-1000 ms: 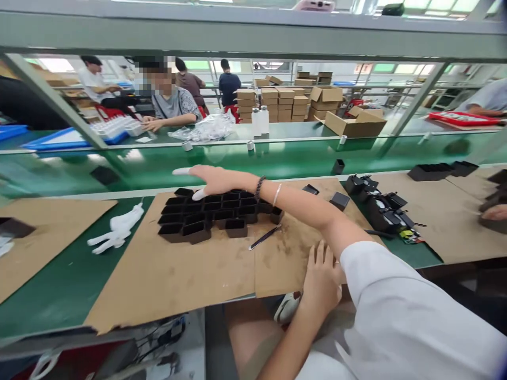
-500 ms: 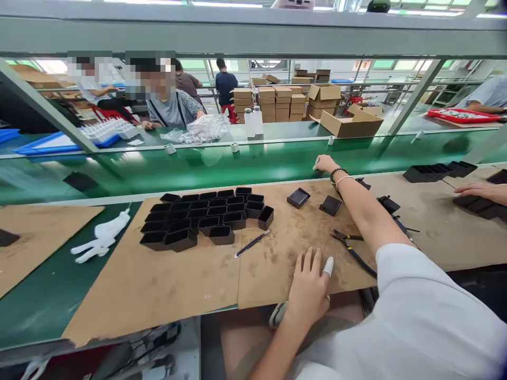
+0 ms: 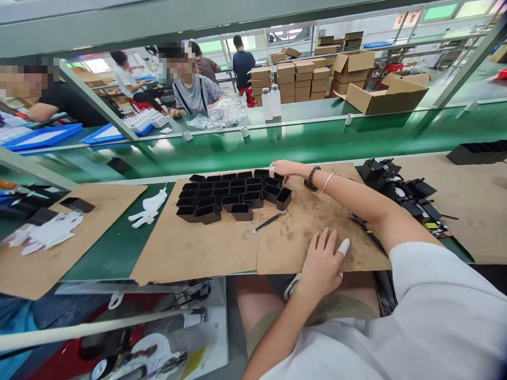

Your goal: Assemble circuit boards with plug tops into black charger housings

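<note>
Many open-topped black plastic boxes (image 3: 229, 191) stand packed together on the brown cardboard sheet (image 3: 206, 248). At the back right corner of this group, my right hand (image 3: 285, 168) reaches down with its fingers closed on a black box (image 3: 278, 178), mostly hidden below the hand. My left hand (image 3: 322, 259) lies flat near the cardboard's front edge, fingers stretched out, holding nothing; one finger wears a white cover. Tweezers (image 3: 270, 221) lie in front of the boxes. Cutting pliers (image 3: 368, 232) are partly hidden under my right forearm.
Black assemblies with wires (image 3: 407, 192) are piled on the right. White gloves (image 3: 148, 207) lie on the green strip at left. Behind the cardboard runs a green conveyor belt (image 3: 222, 153). Across it sit a person (image 3: 194, 95), white bottles (image 3: 271, 103) and an open carton (image 3: 386, 97).
My right hand has moved left from the belt's edge to the group of boxes. The view has turned and tilted. My left hand stays flat on the cardboard.
</note>
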Available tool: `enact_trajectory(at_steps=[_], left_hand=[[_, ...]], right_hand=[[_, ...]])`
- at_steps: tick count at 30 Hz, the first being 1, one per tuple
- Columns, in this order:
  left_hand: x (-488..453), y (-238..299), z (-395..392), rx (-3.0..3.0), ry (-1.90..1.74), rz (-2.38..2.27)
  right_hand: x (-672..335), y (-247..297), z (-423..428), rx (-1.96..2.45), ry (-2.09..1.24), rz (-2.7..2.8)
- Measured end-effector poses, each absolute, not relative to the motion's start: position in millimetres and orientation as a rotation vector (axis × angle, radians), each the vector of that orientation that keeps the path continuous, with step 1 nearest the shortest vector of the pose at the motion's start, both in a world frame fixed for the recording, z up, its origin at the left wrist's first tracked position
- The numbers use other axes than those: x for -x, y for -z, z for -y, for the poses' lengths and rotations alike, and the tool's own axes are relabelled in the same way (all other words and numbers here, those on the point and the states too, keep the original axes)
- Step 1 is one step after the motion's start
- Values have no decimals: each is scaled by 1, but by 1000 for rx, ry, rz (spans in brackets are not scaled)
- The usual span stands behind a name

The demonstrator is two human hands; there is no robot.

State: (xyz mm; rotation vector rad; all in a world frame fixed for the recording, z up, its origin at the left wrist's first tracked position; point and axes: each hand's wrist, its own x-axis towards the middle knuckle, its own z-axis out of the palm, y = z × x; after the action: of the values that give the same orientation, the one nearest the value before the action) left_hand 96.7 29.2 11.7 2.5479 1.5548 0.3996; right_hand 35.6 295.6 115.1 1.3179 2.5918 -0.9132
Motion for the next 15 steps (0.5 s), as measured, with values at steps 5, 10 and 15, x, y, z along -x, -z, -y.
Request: enact_trajectory(at_steps=[5,10,15], left_hand=[[-96,-12,-29,-2575,-425,-1556],[-96,-11,-29,-2614,-449,-1556],[-96,-11,-30,-2626,-457,-1560]], right_hand=[[-47,-117,-303,-1249,984,-2708],[-51,-118,-308,-1254,872,-2874],[-46,-118,-301,-1167,857,-2989]])
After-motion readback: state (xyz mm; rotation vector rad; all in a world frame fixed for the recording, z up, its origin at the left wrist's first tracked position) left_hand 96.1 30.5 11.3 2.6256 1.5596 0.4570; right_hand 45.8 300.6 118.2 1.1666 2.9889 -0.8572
